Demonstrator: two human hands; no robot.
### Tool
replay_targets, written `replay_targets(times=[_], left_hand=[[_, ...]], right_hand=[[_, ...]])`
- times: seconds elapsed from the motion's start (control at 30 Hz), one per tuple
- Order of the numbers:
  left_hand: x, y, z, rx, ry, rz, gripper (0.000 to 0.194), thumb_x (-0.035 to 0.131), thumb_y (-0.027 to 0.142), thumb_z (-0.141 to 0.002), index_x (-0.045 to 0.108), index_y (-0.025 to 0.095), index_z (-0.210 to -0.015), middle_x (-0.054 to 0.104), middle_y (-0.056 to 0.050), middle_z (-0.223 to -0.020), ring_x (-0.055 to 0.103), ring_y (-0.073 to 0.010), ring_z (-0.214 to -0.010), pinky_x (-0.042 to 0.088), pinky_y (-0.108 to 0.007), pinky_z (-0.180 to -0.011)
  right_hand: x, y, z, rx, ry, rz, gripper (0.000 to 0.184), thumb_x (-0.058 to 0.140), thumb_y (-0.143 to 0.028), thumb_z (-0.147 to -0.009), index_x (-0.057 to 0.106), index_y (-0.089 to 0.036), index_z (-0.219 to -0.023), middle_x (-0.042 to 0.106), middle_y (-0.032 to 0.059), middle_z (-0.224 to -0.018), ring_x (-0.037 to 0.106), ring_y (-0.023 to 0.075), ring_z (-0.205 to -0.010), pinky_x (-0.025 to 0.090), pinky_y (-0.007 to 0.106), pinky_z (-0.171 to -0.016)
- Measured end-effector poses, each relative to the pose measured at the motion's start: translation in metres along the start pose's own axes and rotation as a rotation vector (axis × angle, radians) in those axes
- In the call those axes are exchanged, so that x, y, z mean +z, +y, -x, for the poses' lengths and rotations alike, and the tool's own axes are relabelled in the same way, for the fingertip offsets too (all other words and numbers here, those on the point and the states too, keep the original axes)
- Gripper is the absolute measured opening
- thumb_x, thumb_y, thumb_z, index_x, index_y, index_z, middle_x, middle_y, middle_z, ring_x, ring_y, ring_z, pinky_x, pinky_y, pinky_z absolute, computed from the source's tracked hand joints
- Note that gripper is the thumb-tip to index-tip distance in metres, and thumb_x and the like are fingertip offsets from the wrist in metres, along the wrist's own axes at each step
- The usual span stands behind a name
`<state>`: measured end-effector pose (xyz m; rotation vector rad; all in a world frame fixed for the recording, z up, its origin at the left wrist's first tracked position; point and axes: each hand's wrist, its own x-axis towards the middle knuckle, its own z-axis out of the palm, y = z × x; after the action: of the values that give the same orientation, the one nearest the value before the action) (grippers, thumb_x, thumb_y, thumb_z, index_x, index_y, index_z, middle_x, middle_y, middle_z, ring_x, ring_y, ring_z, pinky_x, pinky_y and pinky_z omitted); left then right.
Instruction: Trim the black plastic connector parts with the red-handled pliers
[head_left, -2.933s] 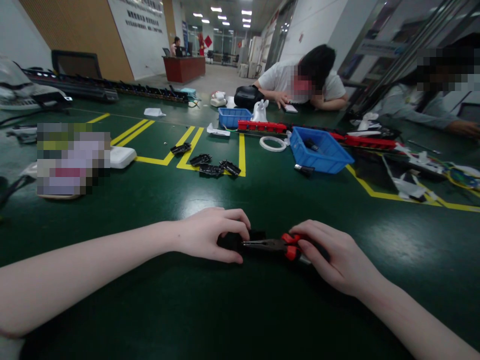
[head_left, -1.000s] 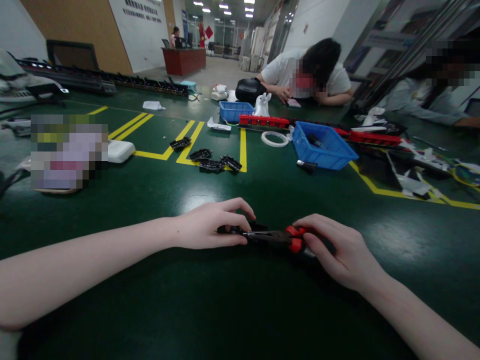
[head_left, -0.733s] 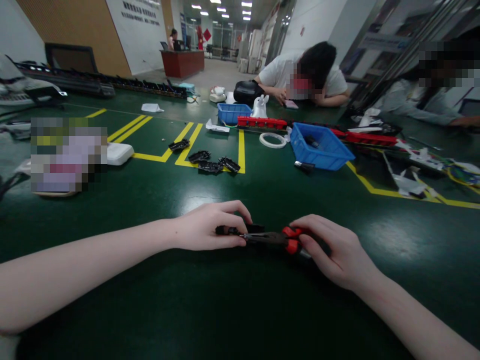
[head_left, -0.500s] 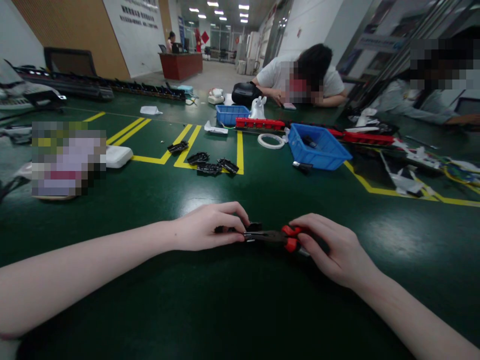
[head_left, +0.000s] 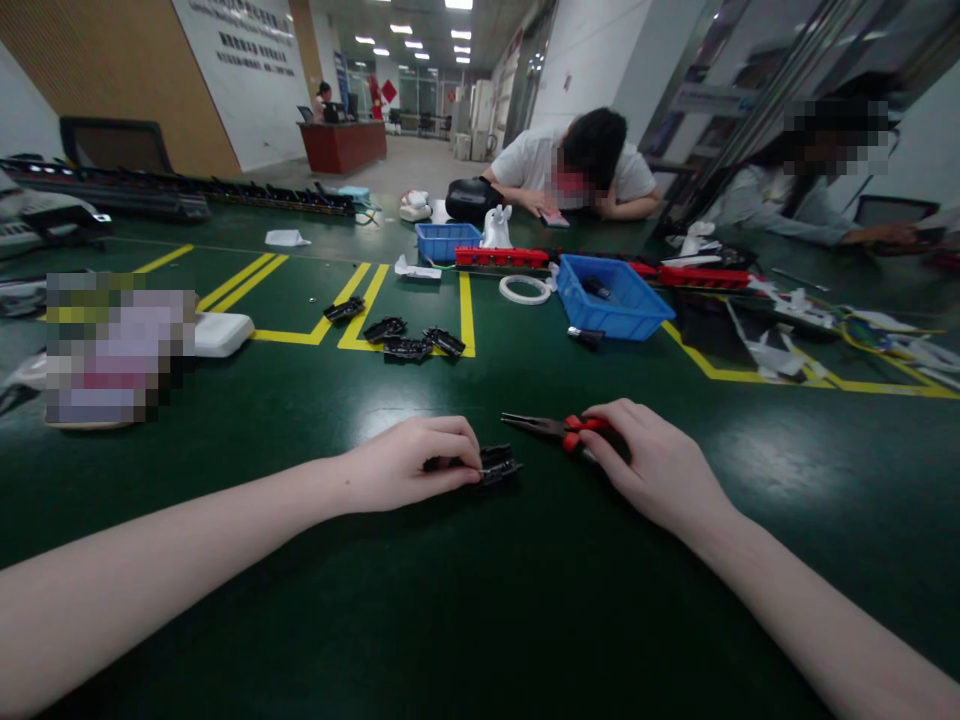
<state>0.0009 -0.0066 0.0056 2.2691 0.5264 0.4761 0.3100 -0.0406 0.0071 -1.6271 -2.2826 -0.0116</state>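
Between its thumb and fingers my left hand (head_left: 420, 462) grips a small black plastic part (head_left: 501, 465), whose ribbed right end sticks out past the fingertips. My right hand (head_left: 656, 455) is closed around the red handles of a pair of needle-nose pliers (head_left: 544, 425). The pliers' jaws point left and lie just above and apart from the black part. Fingers hide the left end of the part and most of the handles. Several similar black parts (head_left: 407, 348) lie farther back on the green table (head_left: 450, 620).
A blue bin (head_left: 615, 310) with black pieces inside stands behind my right hand; a black piece (head_left: 585, 337) lies before it. A roll of white tape (head_left: 524, 290), a red strip (head_left: 502, 257) and a smaller blue bin (head_left: 448, 242) are behind. A white box (head_left: 223, 334) sits left. Two people sit opposite.
The pliers have moved off the black part, upward and away from my left fingertips. More of the part now shows. The view has shifted slightly.
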Motion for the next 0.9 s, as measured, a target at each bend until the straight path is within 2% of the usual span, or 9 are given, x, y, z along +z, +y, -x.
replay_targets(times=[0.27,0.37,0.47,0.57,0.67,0.77,0.9], left_hand=[[0.002,-0.002,0.001,0.032,0.006,-0.017,0.012,0.056,0.019,-0.097,0.067,0.016,-0.100,0.062,-0.006,-0.106,0.063,-0.0171,-0.096,0.052,-0.029,-0.085],[0.003,-0.002,0.000,0.039,0.022,-0.036,0.013,0.056,0.019,-0.098,0.068,0.016,-0.101,0.062,-0.005,-0.104,0.063,-0.0166,-0.093,0.051,-0.029,-0.083],[0.005,-0.003,0.000,0.061,0.029,-0.045,0.014,0.055,0.021,-0.098,0.068,0.017,-0.101,0.063,-0.005,-0.103,0.063,-0.0166,-0.092,0.051,-0.028,-0.082],[0.006,-0.004,0.000,0.086,0.038,-0.048,0.015,0.053,0.022,-0.099,0.067,0.016,-0.100,0.064,-0.005,-0.100,0.063,-0.0166,-0.091,0.050,-0.028,-0.082],[0.007,-0.004,-0.001,0.091,0.061,-0.064,0.017,0.052,0.023,-0.099,0.066,0.015,-0.095,0.063,-0.005,-0.097,0.061,-0.0165,-0.089,0.050,-0.027,-0.079],[0.007,-0.004,-0.001,0.082,0.079,-0.066,0.017,0.051,0.024,-0.099,0.064,0.015,-0.093,0.062,-0.005,-0.095,0.060,-0.0161,-0.085,0.049,-0.027,-0.076],[0.006,-0.003,-0.001,0.078,0.059,-0.060,0.019,0.050,0.026,-0.100,0.064,0.015,-0.092,0.061,-0.004,-0.093,0.059,-0.0160,-0.084,0.049,-0.026,-0.074]], right_hand=[[0.003,-0.018,0.005,-0.025,-0.057,-0.028,0.039,0.045,-0.045,-0.097,0.059,-0.019,-0.122,0.062,0.0137,-0.123,0.058,0.0282,-0.111,0.048,0.048,-0.091],[-0.002,-0.030,0.008,-0.109,0.008,-0.039,0.037,0.053,-0.038,-0.094,0.059,-0.019,-0.126,0.061,0.0136,-0.128,0.055,0.0288,-0.119,0.043,0.051,-0.099],[-0.008,-0.052,0.008,-0.215,0.101,-0.074,0.026,0.051,-0.027,-0.095,0.064,-0.020,-0.117,0.067,0.0108,-0.117,0.060,0.0243,-0.110,0.043,0.046,-0.097],[-0.007,-0.078,0.004,-0.345,0.076,-0.140,0.020,0.054,-0.025,-0.094,0.066,-0.020,-0.109,0.071,0.0056,-0.103,0.063,0.0200,-0.099,0.041,0.043,-0.097],[0.002,-0.096,-0.004,-0.373,0.081,-0.173,0.013,0.056,-0.022,-0.094,0.068,-0.020,-0.099,0.072,0.0028,-0.092,0.064,0.0169,-0.089,0.041,0.040,-0.094],[0.011,-0.100,-0.011,-0.385,0.163,-0.195,0.012,0.055,-0.019,-0.094,0.067,-0.019,-0.090,0.071,0.0018,-0.085,0.063,0.0148,-0.081,0.041,0.038,-0.091],[0.016,-0.096,-0.011,-0.434,0.193,-0.277,0.011,0.055,-0.017,-0.093,0.066,-0.018,-0.093,0.071,0.0029,-0.086,0.064,0.0144,-0.081,0.045,0.033,-0.082]])
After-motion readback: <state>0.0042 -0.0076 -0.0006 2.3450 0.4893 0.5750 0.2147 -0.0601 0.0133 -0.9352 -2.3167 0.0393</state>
